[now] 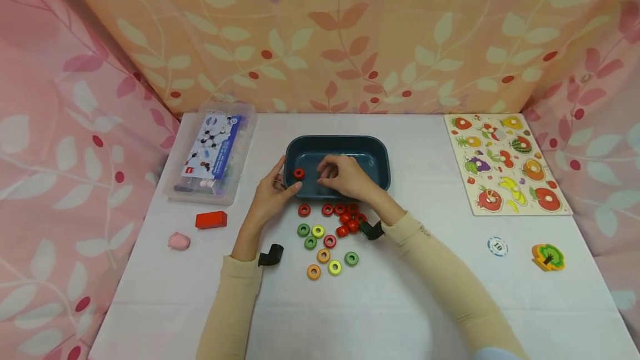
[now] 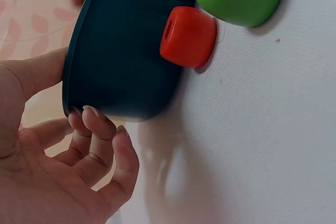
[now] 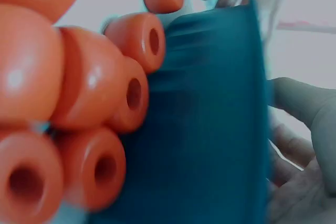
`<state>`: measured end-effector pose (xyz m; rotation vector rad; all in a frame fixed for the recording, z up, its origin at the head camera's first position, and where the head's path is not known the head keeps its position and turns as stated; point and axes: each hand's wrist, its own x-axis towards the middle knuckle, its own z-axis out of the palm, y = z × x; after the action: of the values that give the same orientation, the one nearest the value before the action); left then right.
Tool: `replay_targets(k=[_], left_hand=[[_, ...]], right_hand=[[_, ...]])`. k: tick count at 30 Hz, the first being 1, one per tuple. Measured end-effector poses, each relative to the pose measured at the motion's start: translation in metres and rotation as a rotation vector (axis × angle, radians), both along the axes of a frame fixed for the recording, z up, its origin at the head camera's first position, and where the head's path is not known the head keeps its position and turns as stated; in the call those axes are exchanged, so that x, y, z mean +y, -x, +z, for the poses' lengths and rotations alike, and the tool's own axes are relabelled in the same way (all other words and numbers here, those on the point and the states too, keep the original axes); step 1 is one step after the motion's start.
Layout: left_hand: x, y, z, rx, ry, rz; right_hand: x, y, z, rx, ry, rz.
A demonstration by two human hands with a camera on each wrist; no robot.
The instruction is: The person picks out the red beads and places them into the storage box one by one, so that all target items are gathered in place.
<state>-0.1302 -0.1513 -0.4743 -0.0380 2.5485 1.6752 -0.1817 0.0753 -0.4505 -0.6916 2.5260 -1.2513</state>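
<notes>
My left hand (image 1: 272, 196) grips the left end of a dark teal tray (image 1: 337, 140), its thumb over the rim and its fingers against the outer wall. One red ring bead (image 1: 298, 173) lies inside the tray near that thumb. My right hand (image 1: 345, 175) is over the inside of the tray, fingers loosely bent, with no bead showing between them. In the right wrist view, the tray wall (image 3: 205, 103) hides part of this hand (image 3: 310, 145). Several red beads (image 1: 353, 226) cluster just in front of the tray, below my right wrist.
Green beads (image 1: 351, 258), yellow beads (image 1: 334, 267) and orange beads (image 1: 313, 271) lie nearer me. Leftward are a clear plastic case (image 1: 212, 154), a red block (image 1: 211, 220) and a pink pig figure (image 1: 179, 241). Rightward are a fruit puzzle board (image 1: 507, 165), a chip (image 1: 498, 246) and a tree piece (image 1: 548, 258).
</notes>
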Motion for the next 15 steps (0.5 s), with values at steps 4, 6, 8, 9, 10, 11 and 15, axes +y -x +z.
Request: replay_targets(k=[4,6,8,9,10,11,15], left_hand=[[0.000,0.000,-0.002,0.001,-0.003,0.003],[0.000,-0.001,-0.002,0.004,-0.008,0.002],[-0.001,-0.001,-0.002,0.009,-0.011,0.000],[-0.001,-0.001,-0.002,0.010,-0.013,0.000],[-0.001,-0.001,-0.003,0.012,-0.013,0.000],[-0.001,0.000,-0.003,0.014,-0.011,-0.001],[0.000,0.001,-0.003,0.016,-0.008,-0.002]], right_hand=[[0.017,-0.017,0.014,0.015,-0.016,0.072],[0.025,-0.027,0.020,0.021,-0.035,0.118],[0.031,-0.038,0.024,0.017,-0.051,0.161],[0.034,-0.043,0.026,0.014,-0.060,0.182],[0.037,-0.048,0.027,0.005,-0.064,0.202],[0.040,-0.052,0.027,-0.008,-0.072,0.221],[0.047,-0.066,0.017,-0.044,-0.157,0.270]])
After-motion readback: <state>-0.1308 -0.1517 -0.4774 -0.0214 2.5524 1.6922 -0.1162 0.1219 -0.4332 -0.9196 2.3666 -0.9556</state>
